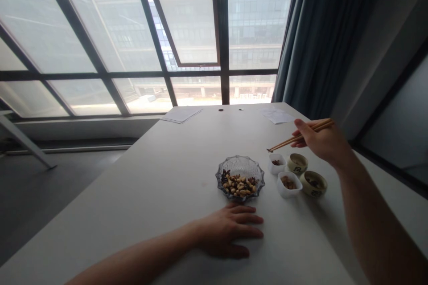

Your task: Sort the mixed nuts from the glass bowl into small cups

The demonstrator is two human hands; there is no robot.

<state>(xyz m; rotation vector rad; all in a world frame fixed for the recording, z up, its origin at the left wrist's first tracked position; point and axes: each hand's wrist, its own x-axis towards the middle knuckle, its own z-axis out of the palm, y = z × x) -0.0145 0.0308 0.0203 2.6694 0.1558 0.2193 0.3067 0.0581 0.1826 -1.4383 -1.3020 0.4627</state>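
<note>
My right hand (317,140) is closed around a pair of wooden chopsticks (287,141). A small dark piece (269,150) shows at their tips, above and just left of the rear white cup (276,164), which has dark bits in it. My left hand (230,230) lies flat on the table with fingers spread, in front of a scalloped glass bowl (239,167) of mixed nuts and dark pieces (240,185). A second white cup (289,190) contains brown pieces. Beside the cups stand two cream ceramic cups with dark characters, one behind (297,169) and one nearer (313,190) with dark contents.
The white table (160,178) reaches to the windows. Paper sheets lie at its far left (182,115) and far right (276,115). Two small dark spots are at the far edge. A blue curtain (314,40) hangs at the right, and a table leg (26,142) stands at left.
</note>
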